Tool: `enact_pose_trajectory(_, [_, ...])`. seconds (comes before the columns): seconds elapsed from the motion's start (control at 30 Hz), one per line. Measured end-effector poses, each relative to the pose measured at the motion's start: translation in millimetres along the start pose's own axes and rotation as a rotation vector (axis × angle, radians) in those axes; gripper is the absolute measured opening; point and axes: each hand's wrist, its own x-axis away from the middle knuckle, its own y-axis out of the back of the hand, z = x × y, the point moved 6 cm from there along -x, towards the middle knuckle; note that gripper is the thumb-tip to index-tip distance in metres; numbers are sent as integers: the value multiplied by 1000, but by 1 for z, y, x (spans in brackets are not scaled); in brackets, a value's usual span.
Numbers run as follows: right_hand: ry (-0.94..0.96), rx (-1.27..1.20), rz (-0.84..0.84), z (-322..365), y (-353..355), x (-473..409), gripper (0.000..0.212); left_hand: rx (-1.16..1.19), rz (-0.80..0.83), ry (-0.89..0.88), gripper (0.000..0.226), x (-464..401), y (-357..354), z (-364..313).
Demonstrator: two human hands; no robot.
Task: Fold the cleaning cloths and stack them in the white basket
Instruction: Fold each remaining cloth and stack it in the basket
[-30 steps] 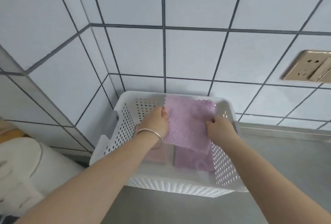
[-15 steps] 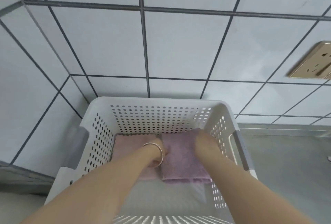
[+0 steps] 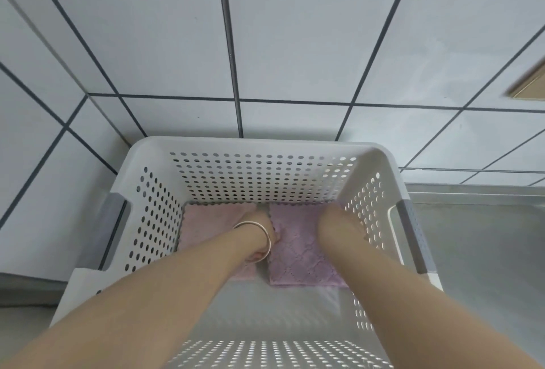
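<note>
The white basket (image 3: pixel 365 159) with perforated walls stands against the tiled wall corner. On its floor at the far side lie a folded pink cloth (image 3: pixel 206 221) on the left and a folded purple cloth (image 3: pixel 298 247) on the right, side by side. Both my arms reach down into the basket. My left hand (image 3: pixel 262 221), with a bracelet on the wrist, is at the purple cloth's left edge and holds it there. My right hand (image 3: pixel 333 218) is at the cloth's far right corner. My right wrist hides its fingers.
Tiled walls close in behind and to the left of the basket. A grey steel counter (image 3: pixel 483 250) runs to the right. A wall socket (image 3: pixel 530 85) sits high on the right wall. The near part of the basket floor is bare.
My hands carried the purple cloth from above the rim down to the basket floor, onto the right-hand pile. My view has tilted down and moved closer.
</note>
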Motion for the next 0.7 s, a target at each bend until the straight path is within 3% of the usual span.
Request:
enact_pose_trajectory(0.07, [0,7,-36,-1,4,5,42,10,-55,-20,18,1,-2,2])
enact_pose_trajectory(0.2, [55,76,-19,3,2,9,42,-29,-114,-34,40,-5,-9,1])
enact_pose_trajectory(0.4, [243,169,72,17,-21,20,31,11,-98,-31,28,-9,-12,-6])
enact_pose_trajectory(0.57, [165,32,185,26,-12,28,59,45,-175,-36,22,-6,-5,0])
enact_pose_trajectory(0.7, [207,62,195,26,-17,28,73,11,-187,-43,19,-3,3,4])
